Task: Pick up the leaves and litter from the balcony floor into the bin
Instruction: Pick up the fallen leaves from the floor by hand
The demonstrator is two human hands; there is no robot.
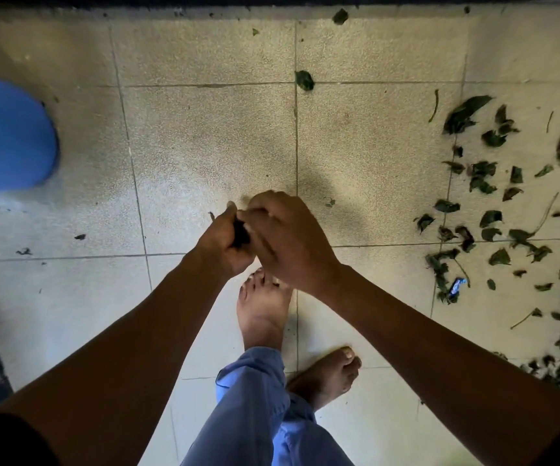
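At the far left edge stands the blue bin (6,136), blurred, on the pale tiled balcony floor (204,136), with a few dark crumbs of litter (23,252) on the tiles just below it. Moving toward centre, my left hand (225,243) is curled closed around a dark clump of leaves (241,232), of which only a sliver shows between my thumb and palm. My right hand (287,237) is pressed against the left, fingers bent over the same clump; whether it is itself gripping anything I cannot tell, since its palm faces away. Both hands are held above the floor, directly over my bare feet (265,311), which stand on the tiles below blue trouser legs (255,408). A single leaf (304,80) lies on a grout line further up, apart from the rest. To the right, well apart from the bin, a broad scatter of dark green leaves and stems (494,210) covers the tiles, and a small blue wrapper (457,286) lies among them near their lower edge.
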